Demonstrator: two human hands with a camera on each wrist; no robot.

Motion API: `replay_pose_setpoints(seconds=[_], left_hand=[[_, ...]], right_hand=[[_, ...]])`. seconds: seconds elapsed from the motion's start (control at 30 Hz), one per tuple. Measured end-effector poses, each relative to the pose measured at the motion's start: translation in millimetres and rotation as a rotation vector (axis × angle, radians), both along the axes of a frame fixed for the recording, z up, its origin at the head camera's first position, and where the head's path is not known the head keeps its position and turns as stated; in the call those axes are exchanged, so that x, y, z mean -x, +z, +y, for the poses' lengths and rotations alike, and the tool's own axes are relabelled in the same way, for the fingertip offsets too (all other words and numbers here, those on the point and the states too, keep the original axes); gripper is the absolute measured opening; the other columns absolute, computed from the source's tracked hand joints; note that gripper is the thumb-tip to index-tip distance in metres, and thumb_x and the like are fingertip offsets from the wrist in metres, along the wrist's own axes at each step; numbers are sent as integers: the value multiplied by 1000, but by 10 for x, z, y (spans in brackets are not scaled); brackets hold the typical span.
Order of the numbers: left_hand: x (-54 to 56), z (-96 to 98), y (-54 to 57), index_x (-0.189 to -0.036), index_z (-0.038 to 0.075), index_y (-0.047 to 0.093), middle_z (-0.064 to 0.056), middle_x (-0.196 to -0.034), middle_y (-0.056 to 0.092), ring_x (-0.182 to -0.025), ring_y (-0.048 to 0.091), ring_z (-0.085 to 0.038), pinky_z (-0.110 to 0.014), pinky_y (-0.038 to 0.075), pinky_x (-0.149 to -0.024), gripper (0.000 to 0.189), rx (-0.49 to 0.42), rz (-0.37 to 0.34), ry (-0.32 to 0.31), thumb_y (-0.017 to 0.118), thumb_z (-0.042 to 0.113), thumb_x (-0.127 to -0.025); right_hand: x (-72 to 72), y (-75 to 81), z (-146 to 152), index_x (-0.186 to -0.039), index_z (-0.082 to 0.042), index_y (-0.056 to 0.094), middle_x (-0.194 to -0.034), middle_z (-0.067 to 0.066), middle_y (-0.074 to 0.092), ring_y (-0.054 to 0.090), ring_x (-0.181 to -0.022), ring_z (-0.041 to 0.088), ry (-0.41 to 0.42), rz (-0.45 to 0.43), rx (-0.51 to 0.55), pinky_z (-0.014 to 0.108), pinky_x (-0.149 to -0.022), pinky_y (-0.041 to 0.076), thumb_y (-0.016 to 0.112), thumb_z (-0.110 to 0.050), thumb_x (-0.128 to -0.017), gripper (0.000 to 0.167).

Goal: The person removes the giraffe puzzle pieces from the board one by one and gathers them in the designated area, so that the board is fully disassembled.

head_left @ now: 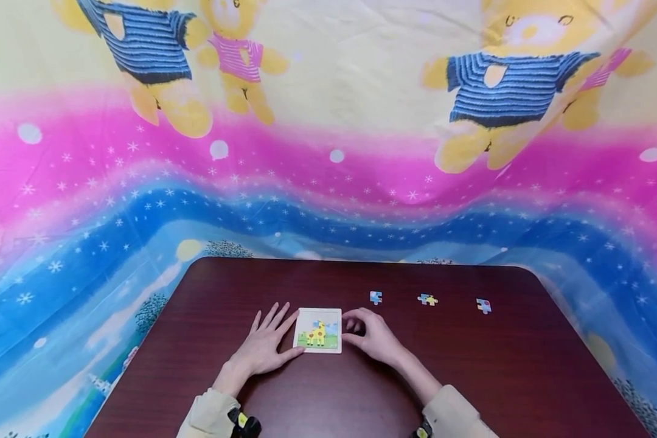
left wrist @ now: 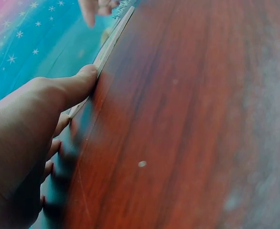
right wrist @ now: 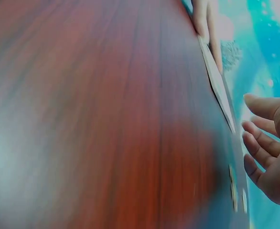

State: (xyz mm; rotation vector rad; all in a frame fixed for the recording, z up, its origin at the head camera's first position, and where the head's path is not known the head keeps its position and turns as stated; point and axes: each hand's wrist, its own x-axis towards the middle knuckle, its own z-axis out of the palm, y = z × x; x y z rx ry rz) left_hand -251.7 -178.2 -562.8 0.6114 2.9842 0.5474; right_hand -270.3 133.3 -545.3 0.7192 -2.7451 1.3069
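A small square jigsaw board (head_left: 339, 331) with a pale rim and a yellow giraffe picture lies flat on the table. My left hand (head_left: 264, 347) rests at its left side with fingers spread, the index fingertip and thumb at the board's edge. In the left wrist view, the thumb (left wrist: 78, 88) presses against the board's side. Beside the right edge is my right hand (head_left: 378, 336), its fingers loosely bent with nothing between them. The right wrist view shows those fingers (right wrist: 262, 143) apart from the board (right wrist: 218, 88).
Three loose jigsaw pieces lie in a row toward the back right: a blue one (head_left: 376, 297), a yellow one (head_left: 428, 299) and a blue and red one (head_left: 484, 305). The dark wooden table (head_left: 525, 377) meets a patterned cloth (head_left: 334, 201) behind it.
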Motion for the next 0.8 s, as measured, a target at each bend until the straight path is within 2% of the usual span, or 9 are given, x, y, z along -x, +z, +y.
replay_pose_setpoints(seconds=[0.13,0.23,0.37,0.47,0.57,0.67,0.8], left_hand=[[6,-6,0,-173,20,38,-15,-183,28,-171,20,-45,-76,15,-134,90,-1,1,2,63,68,-102],[8,-8,-2,-173,20,38,-15,-183,29,-171,20,-45,-76,15,-133,90,-2,-1,2,63,68,-102],[7,-7,-5,-173,20,39,-15,-183,29,-171,20,-45,-76,16,-133,89,4,-1,5,62,68,-102],[3,-6,-3,-173,19,39,-15,-183,29,-171,21,-45,-76,16,-133,89,6,4,8,62,68,-102],[-1,-5,1,-173,19,40,-15,-183,29,-171,21,-45,-76,17,-133,88,6,7,8,62,68,-102],[-3,-5,2,-172,19,40,-14,-183,29,-171,21,-45,-76,16,-133,88,6,4,7,62,68,-102],[4,-3,-16,-173,20,39,-14,-183,29,-171,20,-44,-75,16,-134,88,11,4,9,62,68,-102]], right_hand=[[74,10,-230,-128,3,75,-97,7,69,57,-82,11,55,-26,-16,23,-76,49,87,-10,-95,38],[156,-43,-348,-129,5,74,-95,7,66,54,-79,11,99,-23,-7,24,-73,47,87,-13,-95,41],[362,-330,-453,-126,-1,76,-90,-5,62,52,-78,5,95,10,-45,23,-76,48,91,-24,-92,44],[512,-570,-522,-120,-8,78,-88,-13,58,52,-80,1,47,36,-116,24,-81,49,95,-29,-87,43],[569,-664,-578,-113,-12,80,-86,-13,58,54,-81,3,20,52,-148,28,-82,50,98,-28,-84,38],[503,-592,-628,-110,-12,80,-86,-12,58,53,-82,6,-2,49,-133,31,-84,49,98,-25,-84,34],[257,-218,-690,-112,-6,78,-99,-1,66,59,-96,17,-27,5,-135,44,-94,49,95,-17,-86,34]])
